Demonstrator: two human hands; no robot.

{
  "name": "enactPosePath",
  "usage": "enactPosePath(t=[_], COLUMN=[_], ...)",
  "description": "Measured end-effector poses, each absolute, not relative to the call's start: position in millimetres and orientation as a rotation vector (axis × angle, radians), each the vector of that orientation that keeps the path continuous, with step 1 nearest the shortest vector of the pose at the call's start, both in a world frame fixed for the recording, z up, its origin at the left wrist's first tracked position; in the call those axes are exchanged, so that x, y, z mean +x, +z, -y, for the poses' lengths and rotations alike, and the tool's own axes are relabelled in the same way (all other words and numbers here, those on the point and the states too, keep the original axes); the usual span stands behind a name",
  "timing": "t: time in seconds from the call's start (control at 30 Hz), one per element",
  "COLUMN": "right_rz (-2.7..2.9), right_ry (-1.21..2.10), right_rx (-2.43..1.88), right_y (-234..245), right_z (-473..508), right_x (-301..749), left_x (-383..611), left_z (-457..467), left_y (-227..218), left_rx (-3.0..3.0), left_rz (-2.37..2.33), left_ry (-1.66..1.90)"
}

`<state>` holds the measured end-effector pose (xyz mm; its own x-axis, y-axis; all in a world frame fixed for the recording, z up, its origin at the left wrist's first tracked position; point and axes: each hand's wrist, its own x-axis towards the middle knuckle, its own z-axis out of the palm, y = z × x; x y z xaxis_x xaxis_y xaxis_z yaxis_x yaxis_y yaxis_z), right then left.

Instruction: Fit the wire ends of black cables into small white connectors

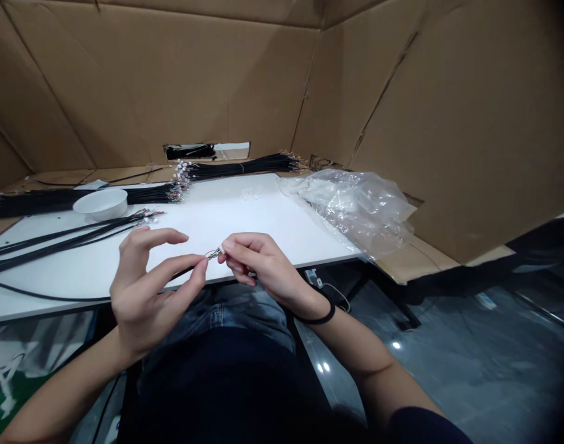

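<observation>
My left hand (155, 280) pinches a black cable (182, 272) close to its end, between thumb and index finger, with the other fingers raised. Thin stripped wires (211, 253) fan out from the cable end toward my right hand (258, 262). That hand's thumb and index finger grip a small white connector (221, 249) at the wire tips. Whether every wire sits inside the connector is too small to tell. The rest of the cable runs behind my left hand and along the table's front edge to the left.
On the white table (245, 209) lie loose black cables (78, 237) and a bundle (147, 193) with a white bowl (101, 203) by it. Another cable bundle (245, 165) is at the back. A clear plastic bag (356, 206) lies right. Cardboard walls (161, 80) enclose the back and right.
</observation>
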<state>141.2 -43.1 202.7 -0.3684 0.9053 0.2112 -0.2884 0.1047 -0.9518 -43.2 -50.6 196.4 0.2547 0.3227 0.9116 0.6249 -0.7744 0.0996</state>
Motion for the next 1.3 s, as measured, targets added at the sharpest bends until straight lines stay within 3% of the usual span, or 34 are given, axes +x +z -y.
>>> enactPosePath(t=[0.33,1.3], right_rz=[1.483,1.699], right_ry=[1.435,1.076], right_rx=[-0.678,-0.772], right_y=[201.0,201.5], right_z=[44.3,48.3], right_x=[142.8,142.1], left_x=[-43.6,-43.1], left_z=[49.8,50.6], left_y=[201.6,204.3], left_rx=[-2.657,-2.636], left_rz=[1.149,1.16], left_ry=[-1.768,-1.708])
